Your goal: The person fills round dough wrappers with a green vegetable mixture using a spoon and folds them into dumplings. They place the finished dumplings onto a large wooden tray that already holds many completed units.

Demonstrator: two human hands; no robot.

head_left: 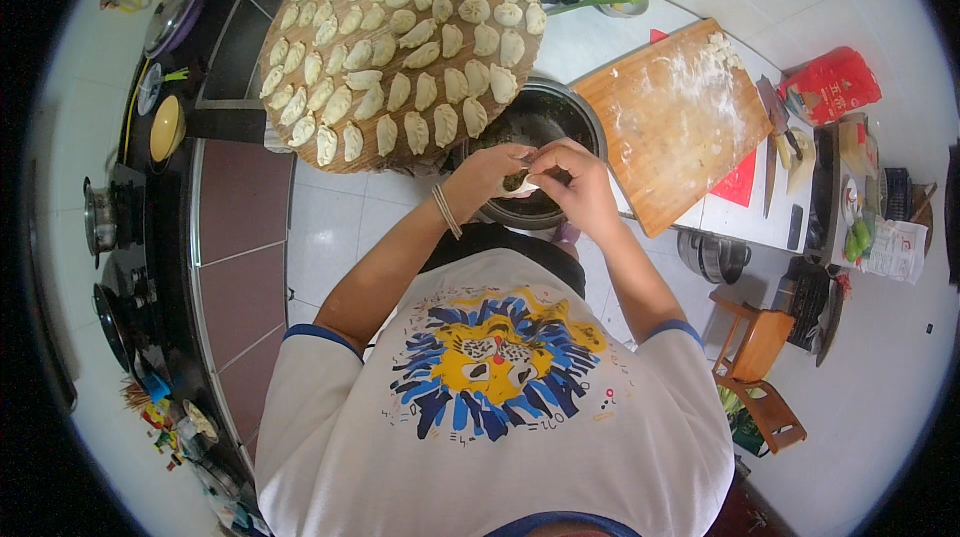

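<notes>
Watching through the head camera, I find the left hand (pixel 490 169) and right hand (pixel 576 177) together, fingertips gripping one small white wrapper (pixel 519 188) between them, with dark filling (pixel 514 180) showing in its open mouth. From this angle it sits above the near part of the black basin (pixel 596 122), just beside the round wooden board (pixel 372 161) where shaped dumplings (pixel 446 124) lie in rows. I judge this to be the sealing step, and I would let the left hand cradle the wrapper while the right pinches along the rim. Filling should be kept off the edge, since a smeared rim would probably not stick. I would press firmly but without stretching the dough thin, and ease trapped air out before closing the last gap.
</notes>
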